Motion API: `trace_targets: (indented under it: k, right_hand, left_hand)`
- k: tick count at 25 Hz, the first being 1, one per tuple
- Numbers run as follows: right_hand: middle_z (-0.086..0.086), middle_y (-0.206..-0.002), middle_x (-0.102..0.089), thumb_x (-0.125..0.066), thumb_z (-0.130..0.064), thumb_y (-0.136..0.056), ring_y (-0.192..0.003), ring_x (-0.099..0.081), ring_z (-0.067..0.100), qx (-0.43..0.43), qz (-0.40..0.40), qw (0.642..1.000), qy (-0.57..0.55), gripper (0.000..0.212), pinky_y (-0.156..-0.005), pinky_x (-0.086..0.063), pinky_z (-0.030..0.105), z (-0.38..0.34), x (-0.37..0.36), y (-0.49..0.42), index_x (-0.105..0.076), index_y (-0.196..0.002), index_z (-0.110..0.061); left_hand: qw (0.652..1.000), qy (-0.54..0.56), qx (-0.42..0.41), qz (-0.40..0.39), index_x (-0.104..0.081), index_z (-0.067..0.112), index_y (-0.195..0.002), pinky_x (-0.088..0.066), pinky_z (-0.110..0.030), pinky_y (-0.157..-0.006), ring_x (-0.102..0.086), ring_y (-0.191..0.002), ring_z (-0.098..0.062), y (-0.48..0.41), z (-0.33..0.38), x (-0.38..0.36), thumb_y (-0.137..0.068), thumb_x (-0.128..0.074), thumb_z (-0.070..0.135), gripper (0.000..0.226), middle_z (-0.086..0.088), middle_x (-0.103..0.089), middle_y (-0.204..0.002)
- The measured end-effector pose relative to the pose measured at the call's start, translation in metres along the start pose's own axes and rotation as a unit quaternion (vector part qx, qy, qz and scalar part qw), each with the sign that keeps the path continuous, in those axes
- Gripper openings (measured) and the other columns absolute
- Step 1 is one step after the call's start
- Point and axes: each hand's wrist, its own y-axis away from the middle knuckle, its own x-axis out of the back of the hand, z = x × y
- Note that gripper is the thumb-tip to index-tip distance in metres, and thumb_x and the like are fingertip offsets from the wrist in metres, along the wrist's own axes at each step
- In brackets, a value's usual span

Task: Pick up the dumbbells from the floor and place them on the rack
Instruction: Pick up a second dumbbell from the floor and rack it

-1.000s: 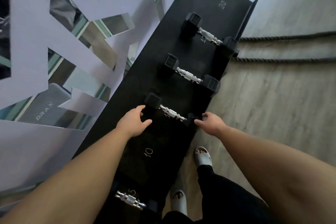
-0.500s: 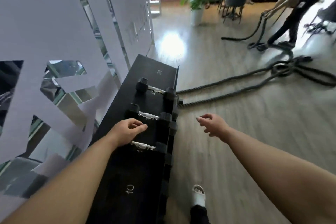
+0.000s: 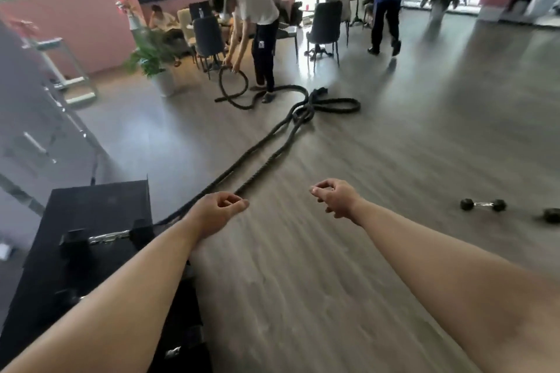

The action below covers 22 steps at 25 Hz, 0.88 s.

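Observation:
The black rack (image 3: 91, 206) stands at the lower left, with a black-headed, chrome-handled dumbbell (image 3: 106, 236) lying on it. Far to the right a small dumbbell (image 3: 483, 205) lies on the wooden floor, and the dark end of another dumbbell (image 3: 551, 215) shows at the right edge. My left hand (image 3: 216, 213) hovers over the floor just right of the rack, fingers loosely curled, holding nothing. My right hand (image 3: 335, 197) is also empty with fingers loosely bent, well left of the floor dumbbell.
A thick black battle rope (image 3: 272, 142) runs from beside the rack across the floor to a person (image 3: 257, 27) bending over its coils. Another person (image 3: 388, 0) walks at the back. Chairs (image 3: 324, 27) and potted plants (image 3: 154, 60) stand beyond.
Both hands have let go of the dumbbell on the rack and come away empty. My view has lifted from the rack and swung right across the room, bringing the floor dumbbells into sight.

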Motion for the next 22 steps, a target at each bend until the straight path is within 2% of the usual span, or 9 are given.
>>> trace_targets:
  k: [2,5,9,12,18,22]
  right_hand:
    - [0.007,-0.093,-0.067,-0.069,-0.043,-0.095,-0.065,-0.056,0.021,-0.007,0.036,0.999,-0.009,0.032,-0.047,-0.038,0.024,0.027,0.057,-0.011,-0.070,-0.114,-0.017]
    - [0.007,-0.095,-0.065,-0.069,-0.042,-0.097,-0.064,-0.054,0.020,-0.016,0.072,0.997,-0.016,0.035,-0.047,-0.037,0.024,0.059,0.145,-0.026,-0.069,-0.118,-0.015]
    - [0.008,-0.097,-0.062,-0.067,-0.041,-0.098,-0.057,-0.050,0.017,-0.039,0.136,0.989,-0.034,0.035,-0.049,-0.037,0.025,0.111,0.285,-0.045,-0.067,-0.118,-0.013]
    - [0.007,-0.096,-0.062,-0.068,-0.045,-0.096,-0.059,-0.051,0.017,-0.063,0.171,0.982,-0.045,0.024,-0.050,-0.037,0.025,0.148,0.361,-0.052,-0.064,-0.103,-0.022]
    - [0.007,-0.089,-0.063,-0.072,-0.048,-0.092,-0.058,-0.052,0.020,-0.123,0.235,0.959,-0.100,0.025,-0.046,-0.034,0.022,0.226,0.463,-0.082,-0.064,-0.093,-0.025]
    - [0.005,-0.091,-0.065,-0.071,-0.048,-0.092,-0.062,-0.055,0.021,-0.168,0.250,0.947,-0.108,0.035,-0.046,-0.035,0.022,0.268,0.506,-0.119,-0.069,-0.109,-0.017]
  left_hand:
    - [0.999,-0.018,-0.029,-0.029,-0.079,0.035,-0.091,-0.056,-0.032,-0.072,-0.072,-0.081,-0.015,-0.032,0.052,-0.043,-0.065,-0.070,0.078,0.051,0.009,-0.078,-0.083]
    - [0.996,-0.009,-0.070,-0.059,-0.079,0.032,-0.088,-0.052,-0.031,-0.071,-0.068,-0.073,-0.013,-0.076,0.124,-0.108,-0.056,-0.069,0.082,0.060,0.012,-0.075,-0.075]
    - [0.987,-0.025,-0.118,-0.107,-0.078,0.033,-0.090,-0.054,-0.032,-0.078,-0.070,-0.083,-0.012,-0.126,0.236,-0.215,-0.068,-0.073,0.072,0.045,0.010,-0.077,-0.082]
    - [0.978,-0.040,-0.149,-0.140,-0.077,0.031,-0.091,-0.050,-0.028,-0.071,-0.067,-0.079,-0.011,-0.155,0.299,-0.281,-0.084,-0.077,0.058,0.028,0.013,-0.074,-0.081]
    - [0.957,-0.068,-0.186,-0.211,-0.075,0.032,-0.096,-0.055,-0.034,-0.084,-0.069,-0.091,-0.014,-0.227,0.395,-0.397,-0.085,-0.074,0.060,0.031,0.009,-0.075,-0.094]
    - [0.949,-0.060,-0.187,-0.245,-0.076,0.033,-0.095,-0.052,-0.030,-0.076,-0.071,-0.089,-0.011,-0.290,0.434,-0.470,-0.074,-0.072,0.071,0.044,0.011,-0.076,-0.093]
